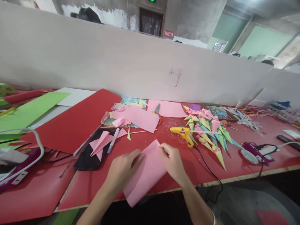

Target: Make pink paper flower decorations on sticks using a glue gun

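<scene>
A pink sheet is held over the table's front edge, its lower end curving and hanging past that edge. On its left side my left hand is closed on the sheet, thumb near the top. My right hand pinches the sheet's upper right corner. Just beyond lie a flat pink piece and orange-handled scissors. A yellow glue gun rests to the right of my right hand. Folded pink pieces and a white marker lie on a black phone-like slab at the left.
Yellow, green and pink paper cones are heaped right of the glue gun. Large red and green sheets cover the left. Purple power strips with cables sit at both sides. A white partition stands behind the table.
</scene>
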